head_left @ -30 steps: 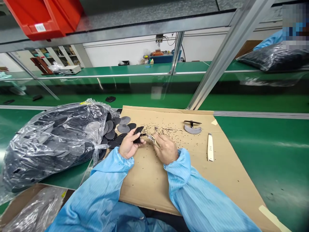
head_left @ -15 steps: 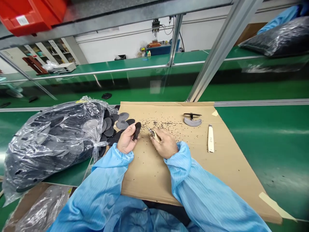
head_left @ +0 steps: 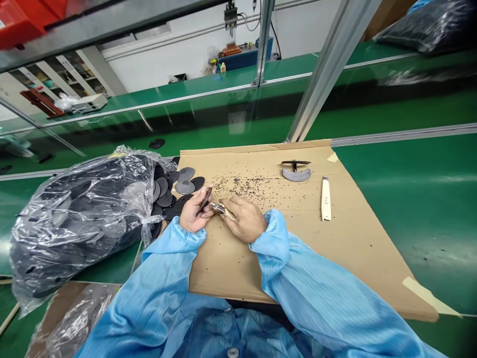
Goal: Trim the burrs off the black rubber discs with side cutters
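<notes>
Pinching a thin black disc point(head_left: 204, 200), near edge-on, in left hand point(head_left: 193, 213), thumb against fingers. Right hand point(head_left: 245, 219) has fingers wrapped around silver metal nippers with cream handles point(head_left: 219, 208), tips by the disc; contact unclear. Both over brown cardboard sheet point(head_left: 298, 248); bulging clear plastic bag point(head_left: 85, 219) at left.

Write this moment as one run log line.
left fingers: hold dark flat piece | right fingers: hold plier-like tool, close to piece | cardboard: black specks scattered | clear bag: left of cardboard
</notes>
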The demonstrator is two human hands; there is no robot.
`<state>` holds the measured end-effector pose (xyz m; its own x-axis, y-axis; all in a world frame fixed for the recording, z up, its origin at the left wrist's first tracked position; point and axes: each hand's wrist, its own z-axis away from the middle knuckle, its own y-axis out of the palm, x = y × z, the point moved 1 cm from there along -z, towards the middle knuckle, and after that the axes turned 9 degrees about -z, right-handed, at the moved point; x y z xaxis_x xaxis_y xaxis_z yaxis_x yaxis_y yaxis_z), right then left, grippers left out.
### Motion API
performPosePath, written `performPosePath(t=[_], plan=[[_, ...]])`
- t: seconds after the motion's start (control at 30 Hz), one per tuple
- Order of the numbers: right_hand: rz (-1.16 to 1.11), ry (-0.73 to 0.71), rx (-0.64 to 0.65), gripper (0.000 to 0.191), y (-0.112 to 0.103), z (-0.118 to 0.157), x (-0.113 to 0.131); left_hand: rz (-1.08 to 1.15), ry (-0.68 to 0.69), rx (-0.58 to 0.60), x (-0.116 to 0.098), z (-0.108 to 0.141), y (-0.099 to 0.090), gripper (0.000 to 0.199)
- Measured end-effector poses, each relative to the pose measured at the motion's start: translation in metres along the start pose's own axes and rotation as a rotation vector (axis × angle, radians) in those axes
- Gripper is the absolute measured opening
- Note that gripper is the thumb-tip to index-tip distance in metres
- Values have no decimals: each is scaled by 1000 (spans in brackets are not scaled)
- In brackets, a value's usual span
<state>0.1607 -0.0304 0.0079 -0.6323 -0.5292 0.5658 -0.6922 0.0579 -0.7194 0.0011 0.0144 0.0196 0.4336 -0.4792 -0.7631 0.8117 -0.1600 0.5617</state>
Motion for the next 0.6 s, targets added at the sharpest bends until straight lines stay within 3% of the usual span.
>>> performPosePath(t=[0.6], plan=[[82, 64, 133, 23, 0, -2, 1, -94, 23, 61, 9, -2, -5, 27]])
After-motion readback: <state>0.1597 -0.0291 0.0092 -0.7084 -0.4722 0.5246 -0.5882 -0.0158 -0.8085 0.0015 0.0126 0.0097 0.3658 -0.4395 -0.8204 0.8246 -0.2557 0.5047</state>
